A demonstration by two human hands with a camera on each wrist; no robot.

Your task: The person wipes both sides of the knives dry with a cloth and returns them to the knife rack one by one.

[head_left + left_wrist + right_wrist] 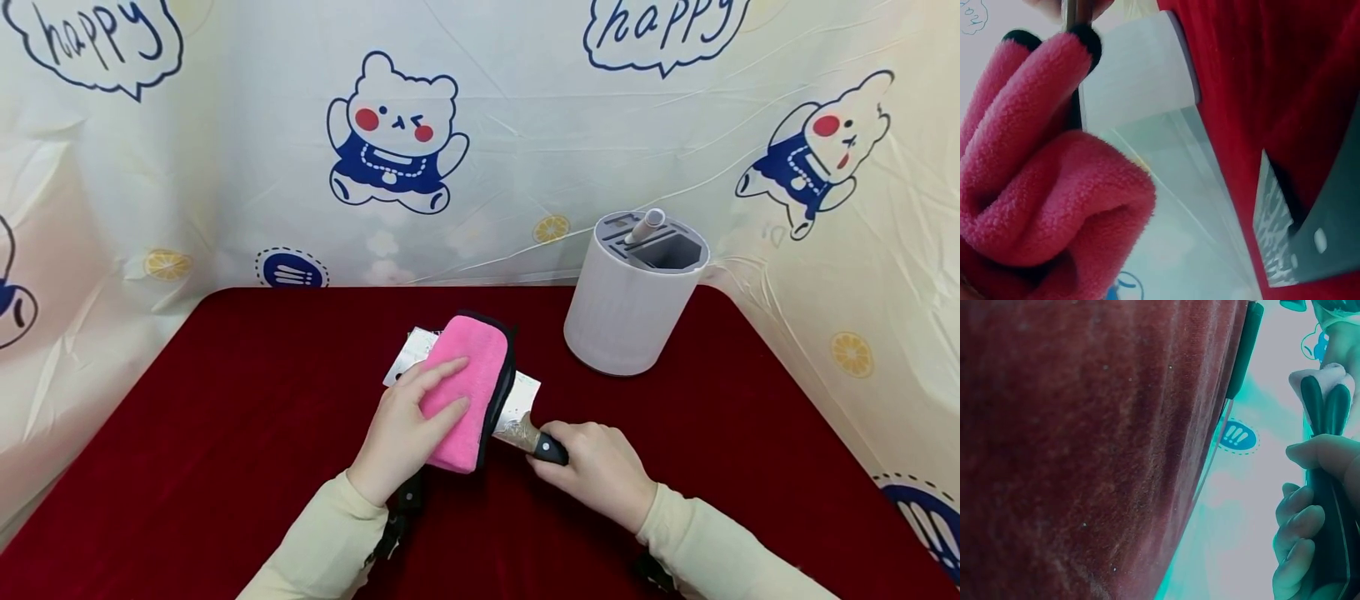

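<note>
The left hand (397,429) holds a pink cloth (472,346) folded over the blade of a knife (517,400); index finger and thumb lie spread across the top, and the other fingers are hidden. The right hand (596,467), at 4 o'clock from the cloth, grips the black handle (552,451) with its fingers curled round it, as the right wrist view shows best.

The main danger, I judge, is a cut: the edge seems to face about 1 o'clock, and should the cloth bunch or slip, or the right hand twist the handle, the left fingers could meet bare metal. A second knife (1304,259) lies near the left wrist, at 7 o'clock from the cloth; a low sweep of that arm might knock it or catch on it.

The knife is between the hands, over the middle of the table (225,417). Its blade is wide, silvery and bright by the cloth, blotched brown towards the handle; whether that is stain or finish I cannot tell. Metal also juts out at 10 o'clock, apparently the same blade's far end, with a small dark spot near its corner. The cloth is fluffy and trimmed in black.

Further out, at 2 o'clock, stands a white block (618,321) with a slotted grey top and a pale rod (645,227) poking up from it.
</note>
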